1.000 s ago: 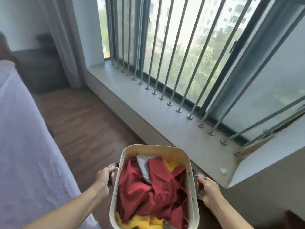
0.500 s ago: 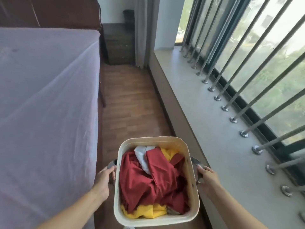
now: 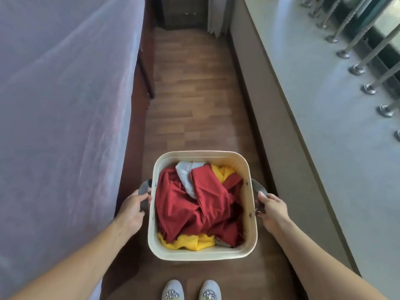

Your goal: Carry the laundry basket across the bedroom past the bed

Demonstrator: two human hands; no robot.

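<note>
Beside bed (image 3: 65,105), view now tilted down; shoes (image 3: 191,290) visible.

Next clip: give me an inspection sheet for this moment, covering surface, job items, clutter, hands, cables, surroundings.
Surface: brown wood-plank floor, a narrow aisle.
Job's things: cream square laundry basket holding red, yellow and grey clothes; bed with lilac sheet on the left.
Clutter: nothing seen.
Hands: left hand and right hand each closed on a dark side handle.
Cables: nothing seen.
Surroundings: grey window ledge with metal bars on the right; dark wooden nightstand ahead.
</note>
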